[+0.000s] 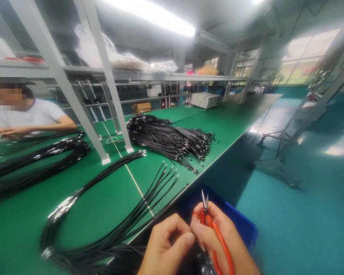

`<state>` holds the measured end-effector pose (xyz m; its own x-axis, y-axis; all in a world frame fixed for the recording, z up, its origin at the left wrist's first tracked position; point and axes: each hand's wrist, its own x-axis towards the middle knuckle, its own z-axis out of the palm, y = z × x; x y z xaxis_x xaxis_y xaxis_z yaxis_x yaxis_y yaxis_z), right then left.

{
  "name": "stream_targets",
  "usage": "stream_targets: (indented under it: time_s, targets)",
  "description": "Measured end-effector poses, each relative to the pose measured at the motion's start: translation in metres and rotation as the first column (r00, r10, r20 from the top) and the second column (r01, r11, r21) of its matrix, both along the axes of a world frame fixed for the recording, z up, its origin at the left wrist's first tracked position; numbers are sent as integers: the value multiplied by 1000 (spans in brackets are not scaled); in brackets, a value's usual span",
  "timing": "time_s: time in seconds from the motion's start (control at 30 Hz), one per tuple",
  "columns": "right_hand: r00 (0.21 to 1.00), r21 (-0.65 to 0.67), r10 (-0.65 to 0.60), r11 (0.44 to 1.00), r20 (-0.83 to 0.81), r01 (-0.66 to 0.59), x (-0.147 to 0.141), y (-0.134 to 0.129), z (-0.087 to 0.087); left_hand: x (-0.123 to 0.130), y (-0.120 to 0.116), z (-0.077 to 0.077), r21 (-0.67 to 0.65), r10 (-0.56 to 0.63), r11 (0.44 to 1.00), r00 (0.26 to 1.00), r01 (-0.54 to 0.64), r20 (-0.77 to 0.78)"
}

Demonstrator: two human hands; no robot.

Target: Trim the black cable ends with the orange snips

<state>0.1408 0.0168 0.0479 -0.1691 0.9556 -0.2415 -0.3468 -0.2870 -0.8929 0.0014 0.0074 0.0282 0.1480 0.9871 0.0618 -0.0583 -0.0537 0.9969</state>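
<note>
My right hand (218, 225) is closed around small scissors with red handles (225, 244), their pointed blades slightly apart and aimed upward. Its thumb and fingertips are also pressed together close to my left hand (169, 242). My left hand is closed in a pinch, apparently on a black cable mostly hidden by the fingers. Below and between both hands is a dark bundle with shiny wrapping (205, 261). Left of them, a long bundle of black cables (109, 240) curves over the green table (94, 206), with loose light-tipped ends fanning toward the table edge.
A big pile of black cables (172, 137) lies further back. Coiled bundles (37, 160) are at the left, near a seated person (37, 114). Metal posts (109, 72) carry a shelf with plastic bags. A blue bin (240, 221) is below my hands; a wheeled rack (281, 152) stands right.
</note>
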Motion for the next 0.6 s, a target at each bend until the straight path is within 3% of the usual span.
stream_targets:
  time_s: [0.13, 0.3, 0.4, 0.5, 0.6]
  targets:
    - [981, 10, 45, 999, -190, -44, -1, -4, -7, -6, 1, 2, -126, -122, 981, 973, 148, 196]
    - [990, 91, 89, 993, -111, -79, 10, 3, -16, -7, 3, 4, -228, -31, 967, 943, 112, 331]
    - [950, 114, 306, 948, -66, -298, 23, 7, -18, -7, 6, 5, -260, -1, 961, 936, 98, 352]
    - [817, 32, 565, 824, -117, -565, 36, 7, -16, -7, 7, 5, -267, -6, 957, 924, 116, 383]
    - [814, -91, 574, 809, -88, -581, 44, 1, -12, -7, 6, 6, -261, -6, 958, 918, 119, 396]
